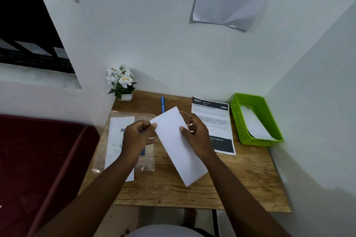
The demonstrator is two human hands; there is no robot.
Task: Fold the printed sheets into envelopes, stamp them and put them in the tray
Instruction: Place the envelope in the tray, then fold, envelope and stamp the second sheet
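Envelope [178, 145] pinched between left hand [139, 136] and right hand [194, 134] above desk [240, 179] centre, likely readied for stamping; green tray [238, 119] waits at far right corner.

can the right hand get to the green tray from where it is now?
Probably yes, once freed. The right hand is pinching the white envelope together with the left hand. The green tray sits to its right on the table, with only the flat printed sheet between them.
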